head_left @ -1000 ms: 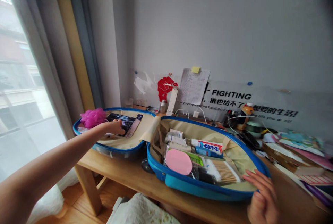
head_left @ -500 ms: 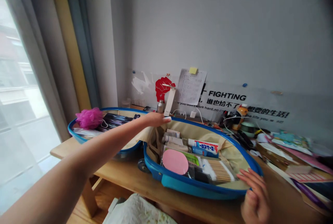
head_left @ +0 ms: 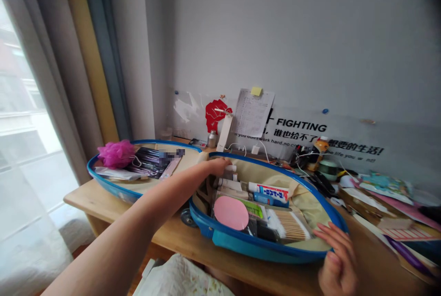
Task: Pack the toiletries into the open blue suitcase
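Note:
A blue suitcase (head_left: 262,250) lies open on a wooden table (head_left: 172,236). My left hand (head_left: 220,166) reaches into the back left corner of its right half, fingers curled on a small white tube or box (head_left: 231,168). That half holds a pink round item (head_left: 231,212), a toothpaste box (head_left: 272,192), tubes and a pack of wooden sticks (head_left: 292,226). My right hand (head_left: 336,257) rests on the near right rim, fingers spread. The left half (head_left: 113,186) holds a pink bath pouf (head_left: 116,153) and a dark packet (head_left: 149,162).
Curtains and a window stand at the left. The wall behind bears a banner (head_left: 299,126), a red fist cutout (head_left: 217,114) and a paper note (head_left: 253,112). Cables, bottles, books and papers (head_left: 379,195) crowd the table to the right.
My left hand left the dark packet in the left half, swung right over the hinge, and came down into the back left corner of the right half. The right hand stayed on the rim.

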Available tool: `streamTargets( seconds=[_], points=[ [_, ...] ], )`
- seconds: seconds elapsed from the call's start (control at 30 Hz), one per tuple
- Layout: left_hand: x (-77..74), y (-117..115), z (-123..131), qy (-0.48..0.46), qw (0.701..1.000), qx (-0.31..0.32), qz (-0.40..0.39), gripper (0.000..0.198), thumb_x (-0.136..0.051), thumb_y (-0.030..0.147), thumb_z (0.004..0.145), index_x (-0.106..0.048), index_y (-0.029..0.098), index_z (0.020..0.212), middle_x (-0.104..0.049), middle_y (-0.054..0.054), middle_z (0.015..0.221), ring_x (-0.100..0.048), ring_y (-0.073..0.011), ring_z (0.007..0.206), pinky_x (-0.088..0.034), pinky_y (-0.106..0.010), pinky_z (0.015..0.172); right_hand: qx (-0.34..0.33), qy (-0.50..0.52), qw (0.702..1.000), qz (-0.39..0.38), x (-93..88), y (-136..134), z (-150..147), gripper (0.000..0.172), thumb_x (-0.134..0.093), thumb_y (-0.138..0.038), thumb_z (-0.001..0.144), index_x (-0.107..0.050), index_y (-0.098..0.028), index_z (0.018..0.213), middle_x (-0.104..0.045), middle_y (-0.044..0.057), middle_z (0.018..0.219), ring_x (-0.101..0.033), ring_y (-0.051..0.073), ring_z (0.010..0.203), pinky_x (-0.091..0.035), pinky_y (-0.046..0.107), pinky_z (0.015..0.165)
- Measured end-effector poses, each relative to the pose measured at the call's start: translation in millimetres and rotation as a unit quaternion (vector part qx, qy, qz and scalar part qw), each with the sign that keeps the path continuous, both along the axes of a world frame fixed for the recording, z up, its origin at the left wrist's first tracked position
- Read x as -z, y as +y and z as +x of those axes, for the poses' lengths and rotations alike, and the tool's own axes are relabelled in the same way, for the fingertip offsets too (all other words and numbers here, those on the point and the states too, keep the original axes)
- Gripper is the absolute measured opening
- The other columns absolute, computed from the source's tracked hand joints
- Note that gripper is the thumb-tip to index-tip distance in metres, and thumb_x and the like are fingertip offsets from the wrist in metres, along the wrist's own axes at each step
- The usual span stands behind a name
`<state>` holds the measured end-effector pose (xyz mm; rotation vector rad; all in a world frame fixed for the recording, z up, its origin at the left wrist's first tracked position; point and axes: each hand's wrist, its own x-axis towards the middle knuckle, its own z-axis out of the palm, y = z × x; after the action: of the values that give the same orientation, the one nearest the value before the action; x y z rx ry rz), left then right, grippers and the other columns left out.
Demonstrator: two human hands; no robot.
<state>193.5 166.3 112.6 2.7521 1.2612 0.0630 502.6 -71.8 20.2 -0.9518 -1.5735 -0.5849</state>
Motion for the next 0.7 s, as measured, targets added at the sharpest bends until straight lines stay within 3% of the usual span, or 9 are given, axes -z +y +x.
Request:
streamTargets(
  seconds=[0.2, 0.43, 0.7],
  points=[
    [8.0, 4.7, 0.4, -0.009, 1.000, 0.012, -0.025, 0.039, -0.061, 0.035, 0.096, -0.057, 0.019, 0.131, -0.058, -0.011, 0.134, -0.061, -0.0248, 0.115, -0.054, -0.048, 0.097, 0.003, 0.004, 1.000, -0.003, -0.1, -0.5, -0.8, 0.038, -0.035, -0.041, 0.101, -0.066, -0.018, 0.100, -0.067, 0.013, 0.100, -0.060, 0.030, 0.109, -0.045, 0.052, 0.094],
    [2.4, 0.6, 0.4, -0.021, 0.998, 0.035, -0.049, 0.035, -0.061, 0.036, 0.096, -0.060, 0.018, 0.126, -0.061, -0.010, 0.128, -0.063, -0.0229, 0.110, -0.055, -0.045, 0.093, 0.001, 0.003, 1.000, -0.001, 0.3, 0.0, -0.2, 0.039, -0.034, -0.041, 0.101, -0.065, -0.018, 0.100, -0.067, 0.013, 0.101, -0.060, 0.031, 0.111, -0.045, 0.053, 0.094],
    [-3.5, -10.4, 5.0, -0.052, 0.998, 0.013, -0.036, 0.034, -0.061, 0.037, 0.096, -0.060, 0.018, 0.125, -0.062, -0.010, 0.127, -0.063, -0.0225, 0.109, -0.055, -0.045, 0.093, -0.002, 0.002, 1.000, -0.002, -0.7, -0.4, 0.5, 0.038, -0.035, -0.041, 0.101, -0.066, -0.019, 0.099, -0.067, 0.013, 0.099, -0.060, 0.030, 0.109, -0.045, 0.052, 0.094]
  ],
)
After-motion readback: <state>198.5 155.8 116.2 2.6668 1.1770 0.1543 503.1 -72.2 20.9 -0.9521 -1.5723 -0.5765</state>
